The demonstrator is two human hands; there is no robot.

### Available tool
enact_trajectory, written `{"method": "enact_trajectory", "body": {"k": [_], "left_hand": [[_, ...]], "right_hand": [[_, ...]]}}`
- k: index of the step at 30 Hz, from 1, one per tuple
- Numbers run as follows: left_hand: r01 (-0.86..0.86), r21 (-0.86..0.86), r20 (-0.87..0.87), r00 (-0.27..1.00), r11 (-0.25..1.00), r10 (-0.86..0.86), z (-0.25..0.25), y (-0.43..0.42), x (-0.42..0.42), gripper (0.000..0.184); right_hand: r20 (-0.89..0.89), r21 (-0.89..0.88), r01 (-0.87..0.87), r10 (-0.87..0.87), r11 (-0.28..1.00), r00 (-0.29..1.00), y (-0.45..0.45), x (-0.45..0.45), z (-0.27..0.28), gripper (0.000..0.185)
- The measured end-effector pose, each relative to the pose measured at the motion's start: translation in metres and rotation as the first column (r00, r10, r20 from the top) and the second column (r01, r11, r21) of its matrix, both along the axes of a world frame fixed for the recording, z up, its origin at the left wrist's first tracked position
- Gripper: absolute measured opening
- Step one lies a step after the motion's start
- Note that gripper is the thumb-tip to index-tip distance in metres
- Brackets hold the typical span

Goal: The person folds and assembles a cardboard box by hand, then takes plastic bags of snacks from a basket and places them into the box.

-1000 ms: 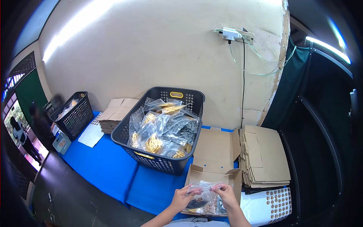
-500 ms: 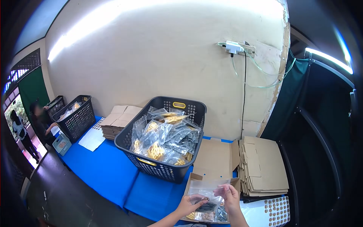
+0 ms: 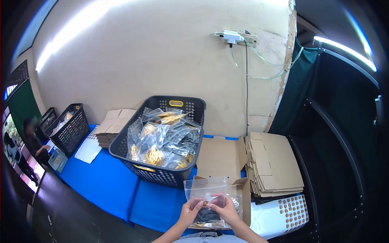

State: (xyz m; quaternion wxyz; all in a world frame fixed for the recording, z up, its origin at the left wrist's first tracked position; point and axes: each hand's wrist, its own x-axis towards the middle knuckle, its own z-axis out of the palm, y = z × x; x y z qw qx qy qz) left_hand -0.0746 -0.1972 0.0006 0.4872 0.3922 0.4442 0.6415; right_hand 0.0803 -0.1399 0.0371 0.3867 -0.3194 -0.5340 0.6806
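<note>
Both my hands are at a clear plastic bag [image 3: 206,187] with dark contents, over the open cardboard box [image 3: 245,198]. My left hand [image 3: 192,209] pinches the bag's left side, fingers closed. My right hand [image 3: 225,207] is closed beside it, its fingertips meeting the left ones around a small round brown sticker [image 3: 206,203] on the bag. Other bags with pale yellow pieces lie in the box beneath. Behind stands a black basket [image 3: 162,172] full of clear bags with yellow or dark contents.
Flattened cardboard boxes [image 3: 279,162] are stacked at right, above a sheet of round stickers [image 3: 293,212]. Another cardboard stack [image 3: 115,121], a white sheet [image 3: 88,150] and a second black basket [image 3: 71,131] are at left. Two people [image 3: 35,141] [image 3: 16,154] stand at far left.
My right hand, earlier raised with fingers apart, has come down to the bag beside my left hand. The bag now stands more upright. The whole view has shifted.
</note>
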Motion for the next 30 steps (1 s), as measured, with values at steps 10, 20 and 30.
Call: {"method": "enact_trajectory", "body": {"k": [10,20,30], "left_hand": [[0.122,-0.054,-0.055,0.991,0.991,-0.125,-0.007,-0.001,0.0,0.026],[0.125,-0.107,-0.267,0.952,0.986,-0.15,-0.004,-0.008,0.009,0.039],[0.202,-0.225,-0.469,0.835,0.953,-0.288,0.009,-0.004,0.004,0.041]], "right_hand": [[-0.038,-0.065,0.059,-0.061,0.996,0.997,-0.001,0.006,-0.021,0.032],[0.123,0.064,0.186,-0.193,0.98,0.973,-0.014,0.005,-0.027,0.068],[-0.068,-0.161,0.288,-0.302,0.944,0.951,0.003,0.016,-0.04,0.045]]}}
